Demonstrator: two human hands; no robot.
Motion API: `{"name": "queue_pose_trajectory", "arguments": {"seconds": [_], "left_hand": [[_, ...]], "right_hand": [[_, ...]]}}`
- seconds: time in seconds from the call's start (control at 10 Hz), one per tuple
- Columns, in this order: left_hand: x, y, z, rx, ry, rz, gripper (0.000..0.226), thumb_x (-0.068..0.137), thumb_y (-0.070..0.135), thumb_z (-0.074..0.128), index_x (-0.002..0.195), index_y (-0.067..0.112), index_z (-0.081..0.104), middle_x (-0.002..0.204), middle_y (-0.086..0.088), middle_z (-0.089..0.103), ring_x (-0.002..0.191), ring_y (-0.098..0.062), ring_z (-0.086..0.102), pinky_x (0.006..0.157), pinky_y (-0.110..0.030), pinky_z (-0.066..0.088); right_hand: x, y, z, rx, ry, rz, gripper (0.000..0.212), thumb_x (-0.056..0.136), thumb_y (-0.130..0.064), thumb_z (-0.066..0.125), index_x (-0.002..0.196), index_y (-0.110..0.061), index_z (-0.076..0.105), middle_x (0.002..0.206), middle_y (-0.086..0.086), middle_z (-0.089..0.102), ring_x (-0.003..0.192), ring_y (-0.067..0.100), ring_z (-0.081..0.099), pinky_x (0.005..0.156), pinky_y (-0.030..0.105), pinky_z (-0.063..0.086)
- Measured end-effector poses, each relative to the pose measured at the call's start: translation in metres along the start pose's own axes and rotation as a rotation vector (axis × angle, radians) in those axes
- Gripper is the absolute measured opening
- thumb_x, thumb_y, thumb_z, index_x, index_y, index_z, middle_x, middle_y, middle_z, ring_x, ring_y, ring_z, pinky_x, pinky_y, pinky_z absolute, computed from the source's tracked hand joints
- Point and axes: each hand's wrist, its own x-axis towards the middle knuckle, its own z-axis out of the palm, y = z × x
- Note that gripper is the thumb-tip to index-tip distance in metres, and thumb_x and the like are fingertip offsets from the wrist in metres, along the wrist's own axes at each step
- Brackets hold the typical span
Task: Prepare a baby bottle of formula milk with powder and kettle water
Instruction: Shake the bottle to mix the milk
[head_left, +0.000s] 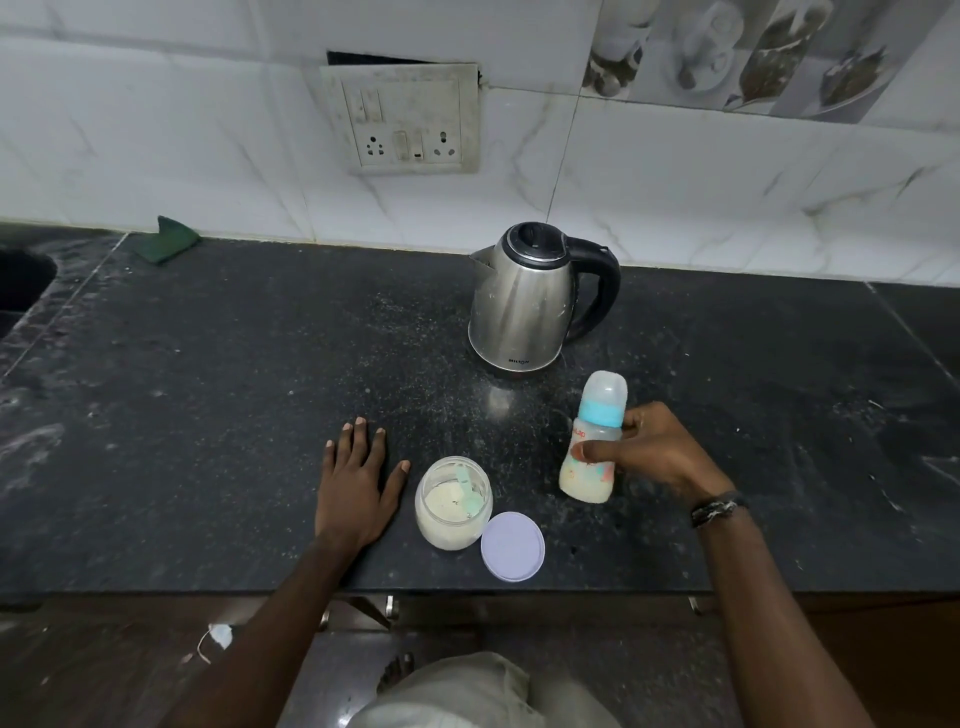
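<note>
Nearest the person, at the front edge of the dark surface (208, 415): a lilac lid (512, 546) lying flat, touching the jar (453, 502) just behind-left of it. Jar's open, pale powder inside, w/ a teal scoop (466, 487) leaning in it.

Left of the jar, left hand (354, 483) is flat on the surface, palm down, fingers straight & spread, thumb tip just beside the jar's rim. Holding nothing.

Right side now: right hand (655, 450) has the bottle (593, 439). That grip is wrapped round the mid-body, thumb across the front, fingers curled behind below the blue collar. Bottle tilts a bit, top leaning away & right, base on or just off the surface, can't tell which. Creamy liquid fills the lower part, clear cap on over the collar. Dark bands (719, 508) on the right wrist.

Further back, centre: steel kettle (524, 306), upright, black lid shut, black handle to the right, spout to the left. It stands apart from the bottle, which sits in front-right of it.

Far left, a green cloth (169, 240) at the back of the surface against the wall, w/ a dark sink (21, 286) at the left edge. On the tiled wall above the kettle, a grubby switchboard (405, 122) w/ two sockets.
</note>
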Motion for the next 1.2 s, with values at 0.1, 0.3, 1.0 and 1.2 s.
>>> {"name": "queue_pose_trajectory", "arguments": {"seconds": [0.1,0.3,1.0,1.2], "left_hand": [[0.0,0.0,0.0,0.008,-0.003,0.001,0.08,0.098,0.062,0.017,0.155,0.009,0.038,0.165,-0.018,0.025,0.155,-0.035,0.019,0.126,-0.051,0.013],[0.0,0.0,0.0,0.004,-0.003,0.002,0.08,0.098,0.063,0.017,0.155,0.009,0.038,0.165,-0.018,0.025,0.155,-0.034,0.018,0.126,-0.051,0.013],[0.001,0.0,0.0,-0.001,0.01,0.007,0.08,0.098,0.062,0.018,0.154,0.008,0.04,0.164,-0.019,0.028,0.154,-0.035,0.021,0.126,-0.052,0.014],[0.001,-0.001,0.0,0.008,0.005,0.007,0.081,0.098,0.063,0.017,0.154,0.009,0.039,0.164,-0.018,0.027,0.155,-0.034,0.019,0.126,-0.05,0.012]], "right_hand": [[0.002,0.003,0.002,0.154,0.158,-0.011,0.039,0.057,-0.036,0.09,0.087,-0.016,0.075,0.087,-0.001,0.077,0.076,0.01,0.073,0.068,0.03,0.058],[-0.003,-0.001,0.01,0.542,0.192,0.011,0.023,0.078,-0.023,0.08,0.088,-0.003,0.072,0.076,0.008,0.076,0.057,0.011,0.064,0.048,0.021,0.046],[-0.011,0.0,0.014,0.418,0.032,0.09,0.017,0.076,-0.021,0.081,0.081,-0.005,0.076,0.079,0.013,0.076,0.056,0.014,0.055,0.049,0.021,0.043],[-0.001,0.007,0.01,0.547,0.132,0.213,0.03,0.075,-0.028,0.083,0.078,0.0,0.07,0.063,0.009,0.069,0.042,0.008,0.051,0.041,0.021,0.041]]}}
